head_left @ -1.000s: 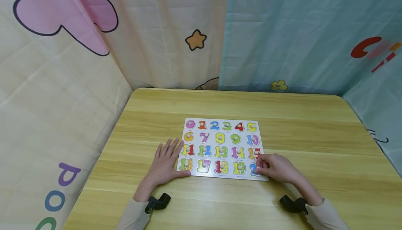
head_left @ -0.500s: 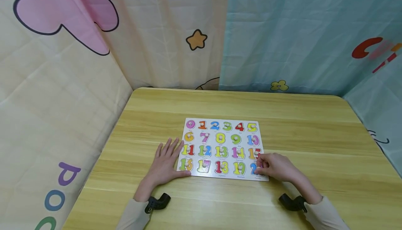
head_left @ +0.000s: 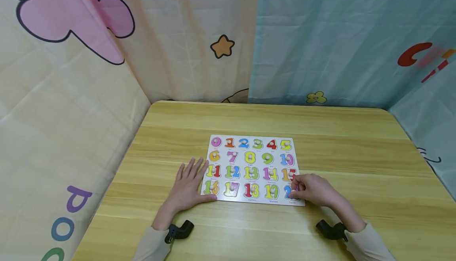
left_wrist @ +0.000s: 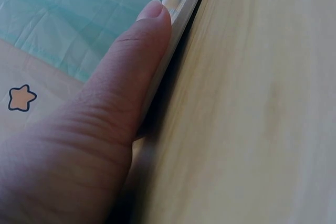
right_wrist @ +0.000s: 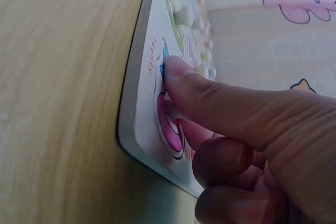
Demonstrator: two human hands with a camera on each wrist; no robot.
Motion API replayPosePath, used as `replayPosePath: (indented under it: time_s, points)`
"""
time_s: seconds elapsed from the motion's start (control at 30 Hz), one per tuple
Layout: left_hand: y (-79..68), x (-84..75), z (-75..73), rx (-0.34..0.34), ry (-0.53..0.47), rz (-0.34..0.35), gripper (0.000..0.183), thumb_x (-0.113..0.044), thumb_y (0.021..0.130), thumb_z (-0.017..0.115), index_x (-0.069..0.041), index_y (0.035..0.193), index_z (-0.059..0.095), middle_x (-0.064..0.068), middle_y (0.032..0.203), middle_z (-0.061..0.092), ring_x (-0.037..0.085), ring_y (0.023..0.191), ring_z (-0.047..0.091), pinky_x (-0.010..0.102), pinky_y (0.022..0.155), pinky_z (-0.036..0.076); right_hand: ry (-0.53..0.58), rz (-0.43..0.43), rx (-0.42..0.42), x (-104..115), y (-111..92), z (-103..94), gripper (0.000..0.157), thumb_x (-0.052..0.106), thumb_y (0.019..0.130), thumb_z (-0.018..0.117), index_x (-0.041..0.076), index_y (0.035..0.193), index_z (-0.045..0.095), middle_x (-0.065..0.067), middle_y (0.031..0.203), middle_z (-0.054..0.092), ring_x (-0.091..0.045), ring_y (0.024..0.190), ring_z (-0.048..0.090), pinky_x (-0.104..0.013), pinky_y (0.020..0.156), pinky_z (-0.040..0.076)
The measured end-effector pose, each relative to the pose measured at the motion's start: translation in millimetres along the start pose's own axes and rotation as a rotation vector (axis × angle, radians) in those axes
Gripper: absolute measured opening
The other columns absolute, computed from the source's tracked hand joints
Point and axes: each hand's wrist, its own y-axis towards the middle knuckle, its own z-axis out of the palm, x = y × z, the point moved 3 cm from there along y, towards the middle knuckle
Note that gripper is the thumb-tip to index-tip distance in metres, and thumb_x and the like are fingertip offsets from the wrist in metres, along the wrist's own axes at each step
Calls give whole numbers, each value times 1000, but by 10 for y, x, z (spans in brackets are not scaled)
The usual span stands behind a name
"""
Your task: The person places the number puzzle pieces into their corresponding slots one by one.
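A white number puzzle board [head_left: 240,162] lies flat on the table, its colourful pegged pieces running from 0 to 20. My left hand [head_left: 186,187] rests at the board's left side with fingers spread, the thumb [left_wrist: 139,51] along the front edge near the corner. At the near right corner, my right hand [head_left: 313,189] pinches the blue and pink number 20 piece [right_wrist: 169,129] with thumb and forefinger. The piece sits in its recess above the printed word "Twenty", and its peg is hidden by the fingers. Next to it is the number 19 piece [head_left: 271,191].
The wooden table [head_left: 356,146] extends around the board on all sides. Printed curtains [head_left: 320,35] hang behind its far edge and along the left and right. Each forearm wears a black wrist mount [head_left: 179,230] below the sleeve's cuff.
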Motion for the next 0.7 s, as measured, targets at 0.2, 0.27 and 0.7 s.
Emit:
replayPosePath:
  time_s: [0.2,0.27,0.7]
  points:
    - [14,-13,10,2,-7,1,112,-82,71,50,-13,153,19,10,157,15,32,142,4,54,111,0,-14,10,3,-14,-12,11,26,31,81,76,17,77,55,8,59,44,-7,51,40,-21,47,27]
    - [19,-15,12,0,-21,-1,112,-82,71,51,-12,152,20,10,157,15,33,142,5,54,110,0,-16,-7,8,-23,-14,16,26,32,82,75,17,78,53,8,59,43,-6,51,39,-21,47,27]
    - [509,-17,-984,-339,-59,141,75,-58,89,52,-11,147,37,10,149,35,33,138,25,50,112,14,-3,-101,-262,-65,93,-703,49,35,94,59,6,132,49,-11,110,59,-28,92,57,-42,68,51]
